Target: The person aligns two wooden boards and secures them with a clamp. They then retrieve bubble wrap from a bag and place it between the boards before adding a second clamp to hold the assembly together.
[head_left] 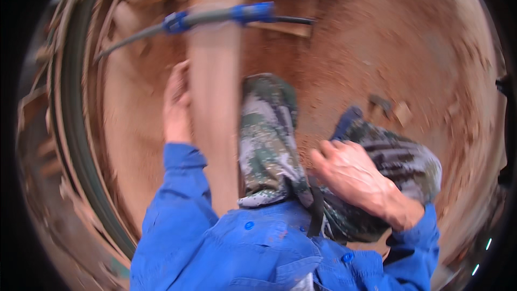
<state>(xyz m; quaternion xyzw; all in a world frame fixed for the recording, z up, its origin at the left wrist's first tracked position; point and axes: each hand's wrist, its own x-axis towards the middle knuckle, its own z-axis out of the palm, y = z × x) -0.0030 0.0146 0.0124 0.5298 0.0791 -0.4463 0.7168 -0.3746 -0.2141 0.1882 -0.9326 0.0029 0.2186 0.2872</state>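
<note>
The left hand (179, 94) lies along the plank (215, 118), probably steadying it; the right hand (355, 172) curls, and whether either's fingers grip I cannot tell.

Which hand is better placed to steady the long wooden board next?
Probably the left hand: it lies beside the left edge of the long, pale, flat wooden board, though blur hides whether it touches. The right hand is farther off, over the right leg of the green-and-grey camouflage trousers.
</note>
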